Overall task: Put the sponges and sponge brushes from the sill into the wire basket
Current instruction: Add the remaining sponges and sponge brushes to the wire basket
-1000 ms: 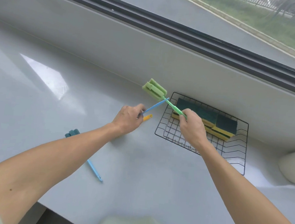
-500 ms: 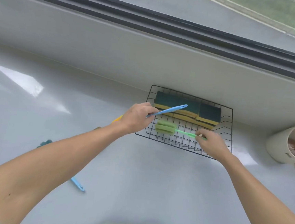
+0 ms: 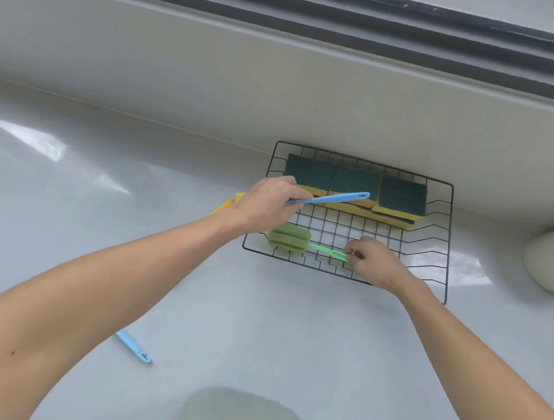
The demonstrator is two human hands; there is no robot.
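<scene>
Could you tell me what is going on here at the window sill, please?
A person is tidying cleaning tools into a black wire basket on the sill. The right hand pinches the handle of a green sponge brush that lies on the basket's front part. The left hand grips a blue-handled brush and a yellow-handled one, the blue handle over the basket. Green-and-yellow sponges already sit along its back. Another blue-handled brush lies on the sill, partly hidden by the left forearm.

Black wire basket (image 3: 448, 245), green-and-yellow sponges (image 3: 354, 186), green sponge brush (image 3: 290, 237), blue handle (image 3: 333, 198).
</scene>
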